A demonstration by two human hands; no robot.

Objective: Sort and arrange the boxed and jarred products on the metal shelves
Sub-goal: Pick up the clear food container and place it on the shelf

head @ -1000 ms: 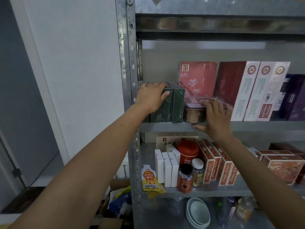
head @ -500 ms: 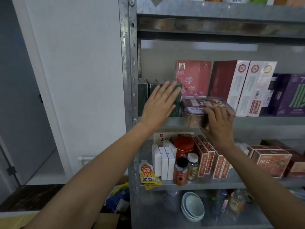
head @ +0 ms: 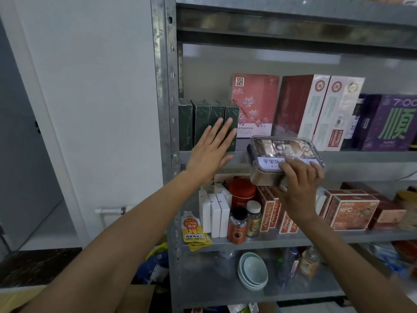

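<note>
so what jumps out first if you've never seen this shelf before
The clear plastic tub stands out, gripped by the right hand at the front edge of the metal shelf. Left of it the left hand lies open, fingers straight, over the row of dark green boxes at the shelf's end. Behind the tub stands a pink blossom box.

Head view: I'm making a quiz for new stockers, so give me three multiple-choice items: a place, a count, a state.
1. Where is the clear container? A on the floor; B in a bowl; C in the right hand, before the shelf edge.
2. How many green boxes stand together? A two; B four; C six.
3. The left hand is: A flat, fingers straight; B a fist; C gripping a jar.
Answers: C, its fingers curl round it; B, four fronts side by side; A, straight fingers overlap the boxes.
</note>
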